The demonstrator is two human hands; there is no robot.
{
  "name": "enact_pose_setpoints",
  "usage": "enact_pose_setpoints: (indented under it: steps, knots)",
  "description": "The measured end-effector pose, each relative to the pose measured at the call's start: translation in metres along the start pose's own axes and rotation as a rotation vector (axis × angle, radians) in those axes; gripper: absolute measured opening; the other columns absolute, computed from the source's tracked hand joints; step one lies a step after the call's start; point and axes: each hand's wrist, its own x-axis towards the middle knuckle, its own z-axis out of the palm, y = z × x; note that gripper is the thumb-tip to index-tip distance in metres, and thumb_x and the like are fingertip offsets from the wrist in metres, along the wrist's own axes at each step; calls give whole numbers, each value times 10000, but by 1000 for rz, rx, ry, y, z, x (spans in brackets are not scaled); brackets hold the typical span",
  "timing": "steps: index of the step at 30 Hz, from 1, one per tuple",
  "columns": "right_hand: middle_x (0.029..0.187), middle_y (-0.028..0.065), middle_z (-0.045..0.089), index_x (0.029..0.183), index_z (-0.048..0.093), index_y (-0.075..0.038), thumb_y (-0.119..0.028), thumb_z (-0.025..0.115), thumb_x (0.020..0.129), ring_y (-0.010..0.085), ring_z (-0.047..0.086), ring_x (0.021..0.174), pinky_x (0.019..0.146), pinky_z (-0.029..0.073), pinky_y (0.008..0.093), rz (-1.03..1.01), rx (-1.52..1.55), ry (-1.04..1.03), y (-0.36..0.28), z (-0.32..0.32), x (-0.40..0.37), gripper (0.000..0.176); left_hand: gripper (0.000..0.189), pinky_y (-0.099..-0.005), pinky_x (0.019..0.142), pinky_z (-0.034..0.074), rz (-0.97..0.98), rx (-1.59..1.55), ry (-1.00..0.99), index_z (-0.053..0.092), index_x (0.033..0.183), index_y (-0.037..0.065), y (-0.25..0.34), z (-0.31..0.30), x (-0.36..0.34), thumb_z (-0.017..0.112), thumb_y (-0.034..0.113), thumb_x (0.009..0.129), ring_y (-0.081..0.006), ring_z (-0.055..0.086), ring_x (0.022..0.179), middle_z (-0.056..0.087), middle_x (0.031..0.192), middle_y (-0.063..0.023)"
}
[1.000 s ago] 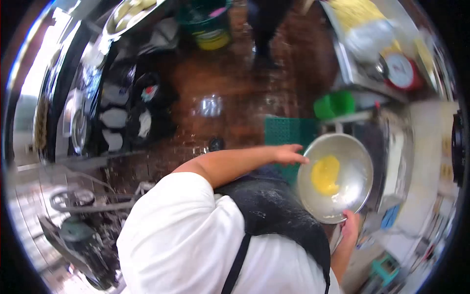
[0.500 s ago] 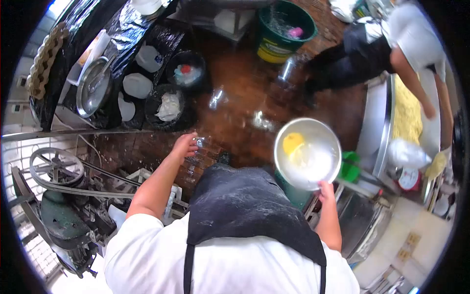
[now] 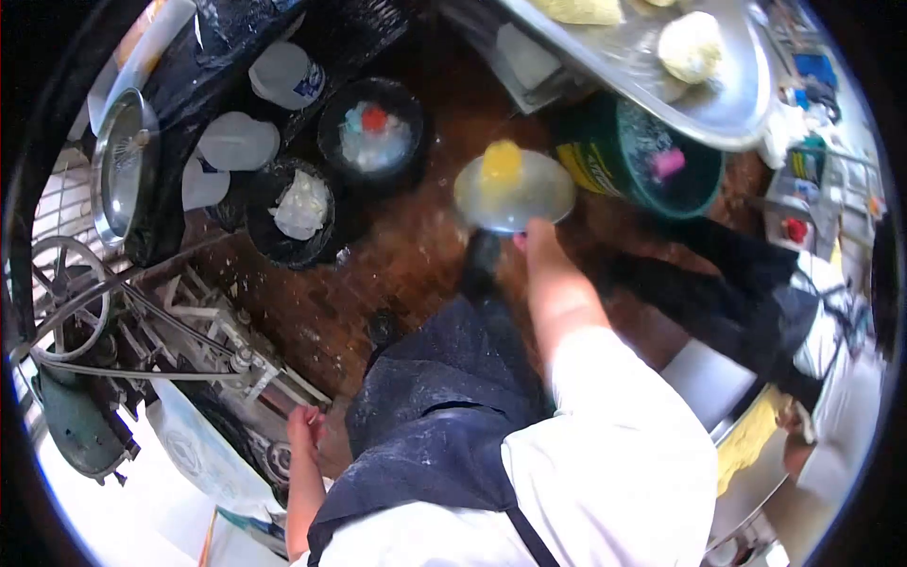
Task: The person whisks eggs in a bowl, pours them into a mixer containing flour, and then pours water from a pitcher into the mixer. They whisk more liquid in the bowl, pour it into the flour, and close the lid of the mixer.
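Note:
My right hand (image 3: 537, 236) grips the near rim of a round metal bowl (image 3: 543, 198), out in front over the floor. The bowl is tilted and smeared by motion. At its far left side is a soft-looking yellow lump (image 3: 502, 163) whose kind I cannot make out. My left hand (image 3: 307, 428) hangs low at my left side, near the machine's metal frame (image 3: 222, 326). Its fingers are loosely curled and nothing shows in them.
To the right of the bowl stands a green bucket (image 3: 605, 170) with a pink thing inside. A large metal tray (image 3: 704, 123) with dough is above it. Black-lined bins (image 3: 331, 142) stand ahead left. Another person (image 3: 756, 312) is at the right, beside yellow dough (image 3: 751, 435).
My right hand has carried the bowl forward and left, tilting it. My left hand has dropped back toward my body. The view has turned right, bringing the large metal tray into sight.

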Motion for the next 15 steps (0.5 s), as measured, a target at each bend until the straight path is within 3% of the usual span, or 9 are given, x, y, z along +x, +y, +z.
enact_pose_setpoints:
  steps: [2, 4, 6, 8, 10, 12, 15]
  knots:
    - [697, 142, 606, 974, 579, -11, -175, 470, 901, 235, 591, 521, 472, 524, 375, 137, -10, 69, -23, 25, 17, 209, 428, -279, 599, 484, -203, 56, -7, 548, 1196, 109, -29, 18, -7, 609, 362, 856, -140, 609, 784, 641, 989, -52]
    - [642, 133, 591, 956, 576, -6, -188, 449, 909, 228, 570, 467, 468, 523, 374, 263, 5, 174, -8, 12, 40, 227, 403, -274, 670, 488, -30, 237, -35, 563, 1180, 74, 3, 98, -66, 629, 313, 863, -123, 595, 793, 632, 962, -46]
    - [700, 132, 608, 975, 575, -8, -194, 442, 909, 215, 585, 512, 472, 522, 364, 111, -126, -169, 23, -10, 77, 238, 435, -250, 718, 471, 271, 441, -124, 545, 1214, 53, 6, 136, -46, 642, 297, 867, -101, 575, 828, 624, 960, -40]
    - [757, 137, 618, 992, 566, 1, -151, 475, 882, 224, 604, 564, 481, 525, 352, 106, -39, -116, 7, -40, 3, 209, 467, -216, 719, 446, 295, 339, -229, 521, 1254, 52, 64, 193, -60, 617, 323, 886, -90, 561, 862, 621, 1006, -52]
    - [818, 148, 627, 1018, 555, 23, -114, 507, 850, 227, 625, 624, 496, 530, 336, -10, -106, -295, 10, -62, -21, 223, 568, -233, 741, 438, 294, 249, -394, 482, 1313, 78, 108, 237, -53, 589, 434, 883, -111, 568, 894, 602, 1115, -39]
    - [804, 145, 631, 1023, 555, 33, -113, 519, 838, 223, 624, 603, 482, 522, 324, -50, -118, -345, 12, -82, -37, 238, 591, -293, 758, 462, 316, 303, -478, 443, 1351, 115, 143, 280, -56, 554, 471, 893, -128, 575, 922, 613, 1112, -27]
    - [772, 137, 636, 1021, 560, 51, -111, 546, 817, 213, 616, 554, 450, 508, 306, -157, -130, -443, 10, -115, -91, 261, 628, -306, 787, 459, 369, 365, -513, 434, 1352, 113, 164, 322, -69, 557, 506, 879, -138, 574, 944, 619, 1092, -28]
